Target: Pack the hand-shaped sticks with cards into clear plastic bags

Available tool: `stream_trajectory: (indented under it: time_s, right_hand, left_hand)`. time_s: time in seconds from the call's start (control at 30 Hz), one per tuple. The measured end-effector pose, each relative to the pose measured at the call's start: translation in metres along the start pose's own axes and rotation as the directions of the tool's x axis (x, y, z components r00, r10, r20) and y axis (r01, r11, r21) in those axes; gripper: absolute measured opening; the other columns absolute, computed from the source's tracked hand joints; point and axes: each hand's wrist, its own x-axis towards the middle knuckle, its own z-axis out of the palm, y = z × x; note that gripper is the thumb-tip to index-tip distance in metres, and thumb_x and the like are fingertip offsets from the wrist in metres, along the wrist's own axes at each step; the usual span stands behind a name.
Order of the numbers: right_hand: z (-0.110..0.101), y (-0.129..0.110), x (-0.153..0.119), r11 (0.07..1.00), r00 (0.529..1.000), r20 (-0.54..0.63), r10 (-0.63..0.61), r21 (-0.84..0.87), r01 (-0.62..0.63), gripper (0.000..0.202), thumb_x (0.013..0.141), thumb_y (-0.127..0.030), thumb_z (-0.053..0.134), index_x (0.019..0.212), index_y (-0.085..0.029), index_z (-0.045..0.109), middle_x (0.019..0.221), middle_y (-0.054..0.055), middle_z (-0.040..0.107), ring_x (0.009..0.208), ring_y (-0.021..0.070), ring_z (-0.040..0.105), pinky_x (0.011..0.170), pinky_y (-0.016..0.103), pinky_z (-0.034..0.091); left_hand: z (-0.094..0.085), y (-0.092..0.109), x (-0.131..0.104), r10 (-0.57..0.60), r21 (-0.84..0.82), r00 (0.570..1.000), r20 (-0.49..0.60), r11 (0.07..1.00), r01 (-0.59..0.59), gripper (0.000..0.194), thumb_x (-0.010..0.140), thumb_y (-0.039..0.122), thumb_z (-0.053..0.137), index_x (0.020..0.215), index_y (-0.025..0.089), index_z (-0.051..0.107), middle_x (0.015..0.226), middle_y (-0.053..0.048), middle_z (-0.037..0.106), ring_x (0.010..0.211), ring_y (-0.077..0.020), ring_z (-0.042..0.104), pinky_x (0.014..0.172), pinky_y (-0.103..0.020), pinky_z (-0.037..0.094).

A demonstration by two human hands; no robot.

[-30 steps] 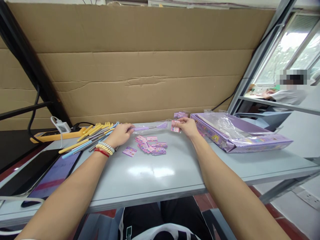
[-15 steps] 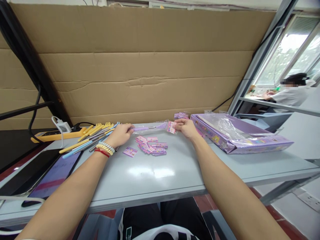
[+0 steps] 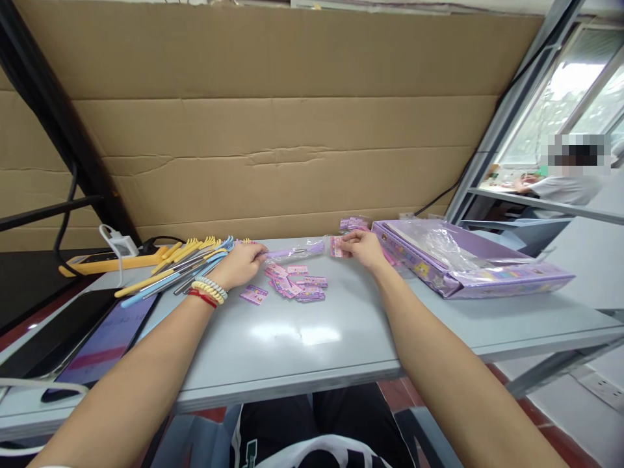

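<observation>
A purple stick-like item in a clear plastic sleeve (image 3: 297, 249) lies across the back of the grey table. My left hand (image 3: 242, 261) is closed on its left end. At the sleeve's right end, my right hand (image 3: 361, 249) pinches a small pink card (image 3: 336, 246). Just in front of the sleeve lies a loose pile of pink and purple cards (image 3: 287, 286), with a separate card (image 3: 254, 294) to its left. Yellow and blue sticks with fork-like ends (image 3: 166, 278) lie beside my left hand.
A purple box (image 3: 507, 286) holding clear plastic bags (image 3: 439, 244) stands on the right. Phone-like devices (image 3: 104, 351), a yellow case and a white charger (image 3: 121, 244) are at the left. Cardboard (image 3: 292, 130) backs the table (image 3: 292, 351). A person sits far right.
My left hand has shifted slightly right along with its end of the sleeve. The pink card at my right hand now sits more upright and shows less of its face.
</observation>
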Motion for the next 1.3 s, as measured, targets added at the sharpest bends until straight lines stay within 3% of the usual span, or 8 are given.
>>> stream_trajectory:
  time_s: [0.13,0.33,0.53,0.9,1.17,1.3]
  right_hand:
    - [-0.001,-0.003,0.000,0.999,0.999,-0.012,0.030,0.022,-0.030,0.019,0.053,-0.015,0.071,0.067,-0.014,0.058,0.051,0.000,0.060,0.043,0.0118,0.054,0.043,0.024,0.046]
    - [-0.002,0.000,0.000,0.999,0.995,0.090,0.045,-0.022,-0.044,0.018,0.057,-0.014,0.066,0.075,-0.012,0.064,0.058,0.003,0.064,0.052,0.0149,0.058,0.051,0.027,0.049]
    - [-0.005,0.004,0.003,0.964,0.999,0.010,0.032,-0.265,-0.028,0.017,0.057,-0.014,0.064,0.074,-0.013,0.064,0.054,0.003,0.063,0.053,0.0166,0.059,0.052,0.026,0.045]
    - [-0.003,-0.004,-0.002,0.924,0.999,-0.044,0.028,-0.380,-0.043,0.015,0.057,-0.019,0.065,0.071,-0.014,0.063,0.053,0.002,0.062,0.051,0.0144,0.057,0.049,0.024,0.042]
    - [0.002,-0.008,-0.010,0.966,0.986,0.157,0.052,-0.259,-0.010,0.018,0.059,-0.020,0.070,0.071,-0.014,0.058,0.057,0.004,0.064,0.049,0.0117,0.055,0.046,0.021,0.041]
    - [0.001,-0.006,-0.008,0.960,0.981,0.186,0.063,-0.281,-0.008,0.022,0.057,-0.014,0.067,0.077,-0.012,0.060,0.064,0.005,0.067,0.055,0.0131,0.059,0.051,0.022,0.044]
  left_hand:
    - [-0.001,0.000,0.000,0.003,-0.015,1.000,-0.003,1.000,-0.003,0.026,0.083,0.023,0.041,0.091,0.016,0.065,0.088,-0.006,0.069,0.082,-0.0188,0.062,0.076,-0.028,0.044]
    - [-0.001,-0.001,0.000,-0.013,-0.024,1.000,-0.015,1.000,0.013,0.027,0.083,0.023,0.041,0.093,0.016,0.065,0.090,-0.007,0.069,0.084,-0.0195,0.062,0.078,-0.029,0.044]
    - [-0.002,0.001,0.000,-0.009,-0.020,1.000,0.000,1.000,0.009,0.026,0.083,0.023,0.041,0.091,0.016,0.065,0.088,-0.006,0.069,0.082,-0.0186,0.061,0.077,-0.028,0.044]
    - [-0.001,0.003,-0.001,0.021,0.007,1.000,0.020,1.000,-0.021,0.028,0.083,0.024,0.040,0.091,0.017,0.066,0.086,-0.006,0.069,0.081,-0.0189,0.062,0.074,-0.028,0.044]
    - [-0.002,0.012,-0.002,0.075,0.028,0.996,0.045,0.997,-0.077,0.029,0.084,0.025,0.039,0.092,0.017,0.065,0.089,-0.007,0.069,0.080,-0.0189,0.061,0.073,-0.029,0.044]
    - [-0.002,0.017,-0.003,0.102,0.042,0.993,0.064,0.994,-0.105,0.030,0.085,0.027,0.038,0.092,0.017,0.065,0.088,-0.007,0.069,0.080,-0.0188,0.061,0.072,-0.029,0.044]
